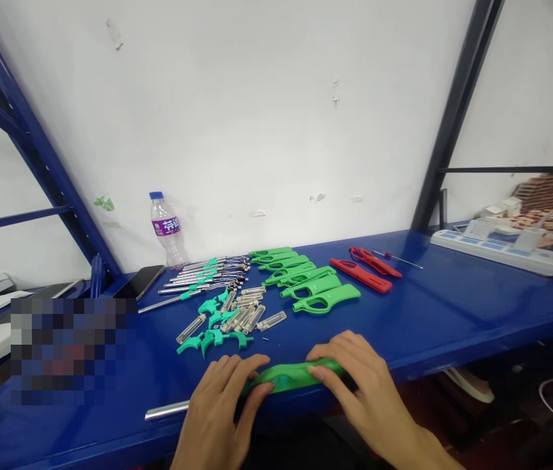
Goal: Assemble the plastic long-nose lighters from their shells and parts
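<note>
We saw the left hand (222, 405) and the right hand (364, 398) both gripping one green casing (296, 375), thumbs on the near side and fingers on the far side. The left pinched one end and the right pinched the other, leaving the middle bare. The casing was at the table's front edge, edge-on to us. A metal tube (166, 410) stuck out past the left hand; it seemed to belong to the casing, though the knuckles covered where they would have met. For the same reason we couldn't tell whether the casing's seam was closed all along.

Uneven pressure from the two thumbs, we judged, could have sprung the seam or skewed the tube. A slip so near the edge could have dropped the piece off the blue table (452, 313).

Just beyond the hands lay loose teal triggers (211, 337) and clear cartridges (271, 320); a careless sweep of the left fingers could have scattered them. Behind these were the metal rods (166, 305) on the left and a row of green handles (328, 298) on the right. Farther right lay two red handles (362, 274), and a bottle (163, 225) stood against the wall.
</note>
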`<state>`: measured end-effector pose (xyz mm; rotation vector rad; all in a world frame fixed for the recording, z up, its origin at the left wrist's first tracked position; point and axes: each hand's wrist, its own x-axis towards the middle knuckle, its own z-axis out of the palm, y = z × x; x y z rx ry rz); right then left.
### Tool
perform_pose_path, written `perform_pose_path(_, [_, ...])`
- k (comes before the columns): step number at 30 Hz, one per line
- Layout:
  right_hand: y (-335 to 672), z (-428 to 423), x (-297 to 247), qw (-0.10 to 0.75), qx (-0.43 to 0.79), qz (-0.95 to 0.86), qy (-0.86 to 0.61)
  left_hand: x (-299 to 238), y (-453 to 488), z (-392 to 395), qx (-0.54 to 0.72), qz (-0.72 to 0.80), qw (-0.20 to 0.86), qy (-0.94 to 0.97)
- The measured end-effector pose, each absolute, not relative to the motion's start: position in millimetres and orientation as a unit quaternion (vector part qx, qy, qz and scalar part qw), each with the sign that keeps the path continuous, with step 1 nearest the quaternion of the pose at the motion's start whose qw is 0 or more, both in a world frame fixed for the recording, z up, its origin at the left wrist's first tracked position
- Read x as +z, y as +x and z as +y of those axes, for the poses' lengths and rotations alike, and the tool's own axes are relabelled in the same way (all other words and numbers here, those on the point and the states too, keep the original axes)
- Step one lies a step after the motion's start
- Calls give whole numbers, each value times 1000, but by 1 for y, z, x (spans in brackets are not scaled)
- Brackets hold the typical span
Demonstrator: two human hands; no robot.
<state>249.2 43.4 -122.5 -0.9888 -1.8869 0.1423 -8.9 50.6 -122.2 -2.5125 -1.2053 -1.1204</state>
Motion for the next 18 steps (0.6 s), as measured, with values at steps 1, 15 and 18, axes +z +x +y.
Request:
perform_pose_path(1, [249, 44, -123, 483, 52, -772, -409, -121, -8, 50, -375, -398, 65, -835])
perform_pose_path(15, [254, 48, -124, 430, 5, -785, -446, -112, -7, 55, -382, -392, 112, -830])
perform_pose_path(18, [255, 48, -123, 423, 13, -785, -451, -112, -7, 55, -373, -391, 122, -833])
